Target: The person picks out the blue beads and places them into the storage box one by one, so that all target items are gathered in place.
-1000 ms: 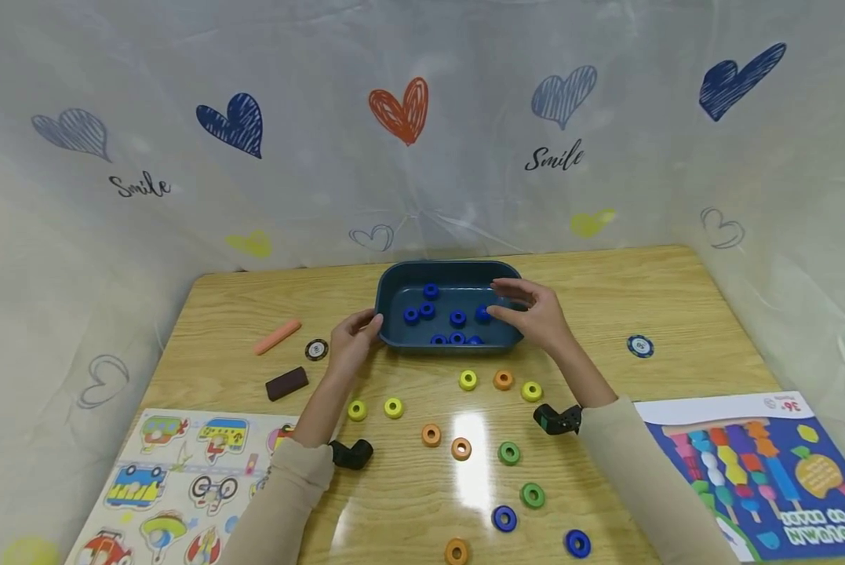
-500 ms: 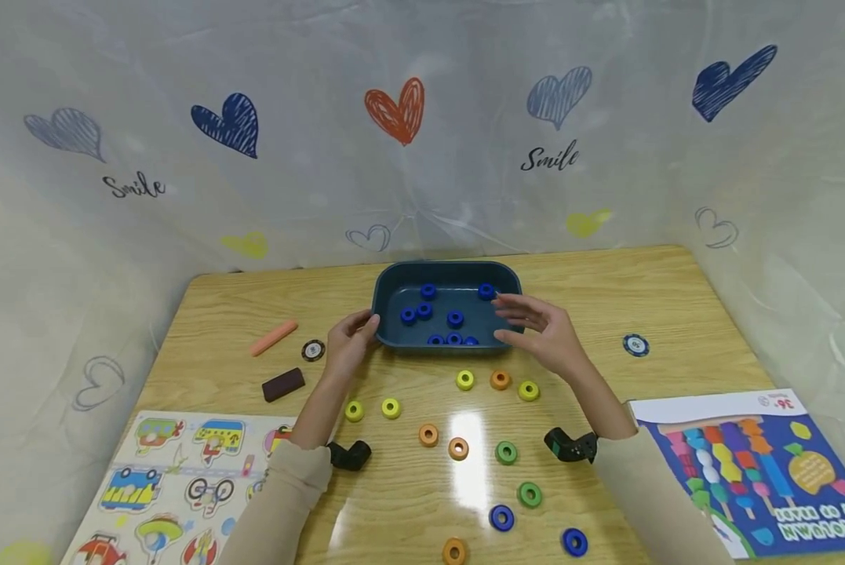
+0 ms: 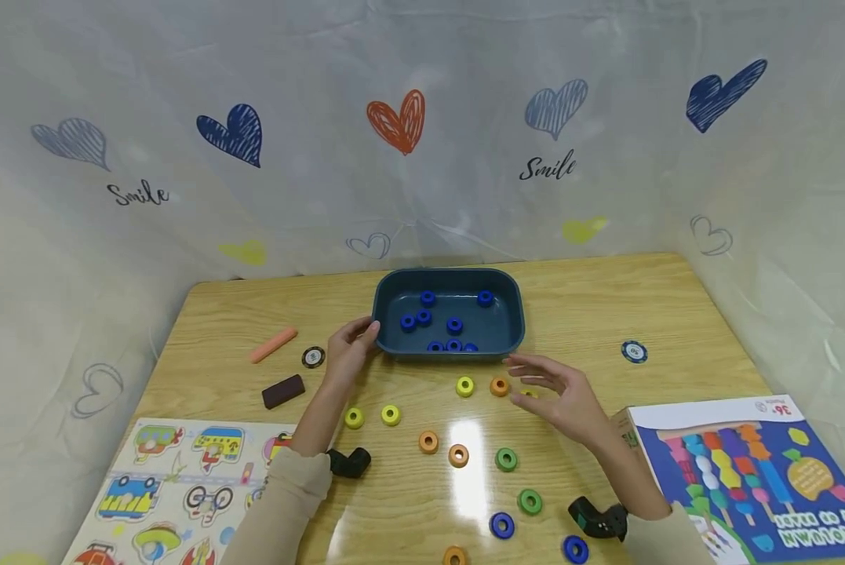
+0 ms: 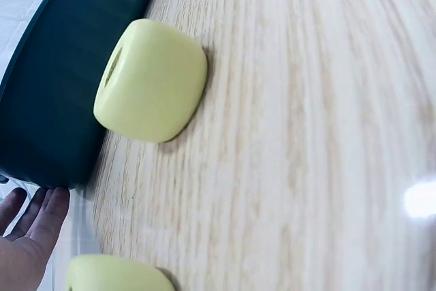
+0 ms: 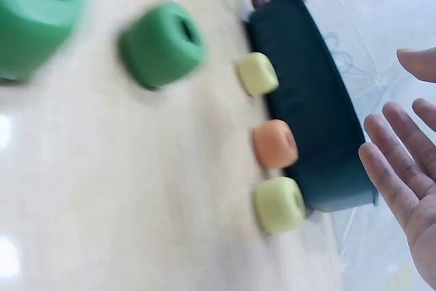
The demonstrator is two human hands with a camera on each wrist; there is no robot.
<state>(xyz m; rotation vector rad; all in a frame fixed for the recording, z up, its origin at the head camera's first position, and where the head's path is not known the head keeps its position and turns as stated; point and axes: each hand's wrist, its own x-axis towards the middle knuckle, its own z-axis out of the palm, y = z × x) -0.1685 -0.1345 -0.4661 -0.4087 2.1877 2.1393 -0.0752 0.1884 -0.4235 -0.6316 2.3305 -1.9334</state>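
A dark teal tray (image 3: 450,357) stands at the back of the table with several blue ring beads (image 3: 454,325) in it. At its left end my left hand (image 3: 346,355) rests fingers and thumb against the outer wall. The left wrist view also shows those fingers (image 4: 51,219) lying straight by the tray's end. My right hand (image 3: 563,396), empty with fingers spread, hovers in front of the tray's right corner. Below it a yellow bead (image 3: 529,394) is partly covered, and an orange bead (image 3: 499,386) lies just left of the fingertips.
Green beads (image 3: 506,459), more orange and yellow ones, and blue beads (image 3: 502,525) lie scattered in front. A puzzle board (image 3: 182,486) is at left, a picture box (image 3: 754,479) at right. Poker chips (image 3: 634,351), an orange stick (image 3: 274,344) and a dark block (image 3: 283,391) lie farther back.
My right hand has let go of a blue bead inside the tray, then drawn back out toward me and to the right. My left hand has stayed at the tray's left end.
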